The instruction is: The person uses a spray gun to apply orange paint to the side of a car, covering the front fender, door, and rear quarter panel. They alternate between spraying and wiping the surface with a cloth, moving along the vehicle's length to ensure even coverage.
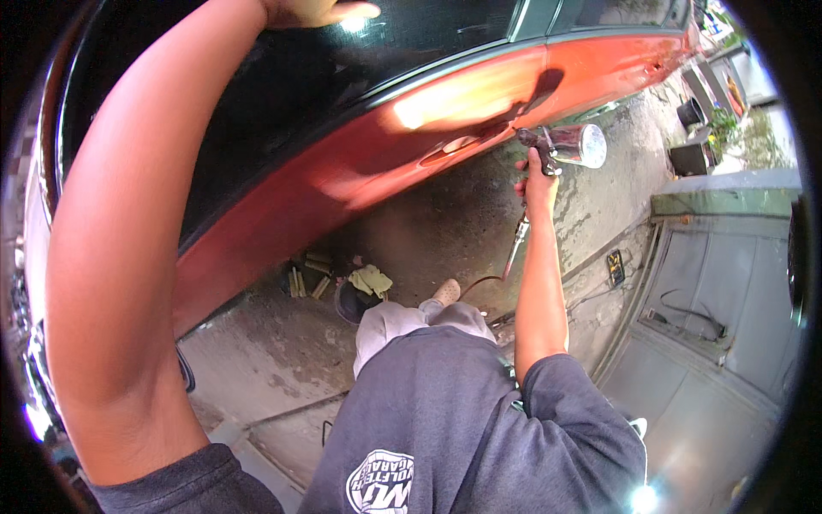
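Observation:
My right hand (539,190) is wrapped round the handle of a paint spray gun (536,146), held out beside the car. A shiny metal cup (582,146) sits on the gun, and an air hose (516,244) runs down from its handle. The gun points toward the red car door (467,94), near the door handle (455,147), without touching it. My left arm reaches up across the car's dark upper part (300,94). At the top edge my left hand (312,10) is partly cut off; a finger stretches out flat, and nothing shows in the hand.
By my feet, a dark bucket (353,301) has a yellowish cloth (370,280) over it, beside several small blocks (312,274). A grey metal gate (711,291) stands at right. Farther back are potted plants (692,157). A black-and-yellow object (615,267) lies near the gate.

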Demonstrator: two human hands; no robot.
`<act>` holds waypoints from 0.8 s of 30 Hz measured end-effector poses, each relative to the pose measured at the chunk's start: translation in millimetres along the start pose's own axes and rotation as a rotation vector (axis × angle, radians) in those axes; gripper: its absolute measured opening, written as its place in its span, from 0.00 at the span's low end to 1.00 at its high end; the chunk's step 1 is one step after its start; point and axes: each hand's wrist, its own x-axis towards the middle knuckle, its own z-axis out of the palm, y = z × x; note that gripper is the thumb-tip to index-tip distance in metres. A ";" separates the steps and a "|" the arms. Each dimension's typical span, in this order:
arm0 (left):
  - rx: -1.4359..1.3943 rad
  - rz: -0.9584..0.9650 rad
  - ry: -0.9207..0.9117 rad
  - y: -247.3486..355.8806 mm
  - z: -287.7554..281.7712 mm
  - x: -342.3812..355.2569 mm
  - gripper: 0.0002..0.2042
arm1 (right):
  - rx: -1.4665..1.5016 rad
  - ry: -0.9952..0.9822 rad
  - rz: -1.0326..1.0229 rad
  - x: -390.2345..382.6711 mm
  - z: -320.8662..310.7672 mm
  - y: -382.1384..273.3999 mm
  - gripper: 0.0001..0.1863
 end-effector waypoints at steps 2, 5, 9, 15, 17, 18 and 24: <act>0.042 0.006 -0.054 -2.3 -24.9 -9.0 0.39 | 0.045 -0.071 0.077 -2.4 12.5 1.9 0.21; 0.027 -0.011 -0.119 2.0 -39.7 6.6 0.40 | 0.059 -0.142 0.053 -10.4 -8.6 4.2 0.22; 0.087 -0.069 -0.156 11.1 -36.0 3.0 0.40 | 0.120 -0.187 0.107 -17.4 -7.9 9.2 0.21; 0.106 -0.066 -0.166 5.9 -24.2 -1.0 0.41 | 0.097 -0.209 0.024 -33.8 -5.5 7.6 0.20; 0.106 -0.062 -0.163 5.3 -23.5 -2.1 0.41 | 0.021 -0.217 0.051 -40.9 -6.9 0.4 0.21; 0.107 -0.057 -0.154 4.9 -22.8 -2.3 0.41 | -0.019 -0.226 0.065 -45.2 -7.6 -6.4 0.22; 0.115 -0.046 -0.130 2.2 -20.6 11.6 0.40 | -0.053 -0.255 0.021 -47.7 -11.5 -0.9 0.21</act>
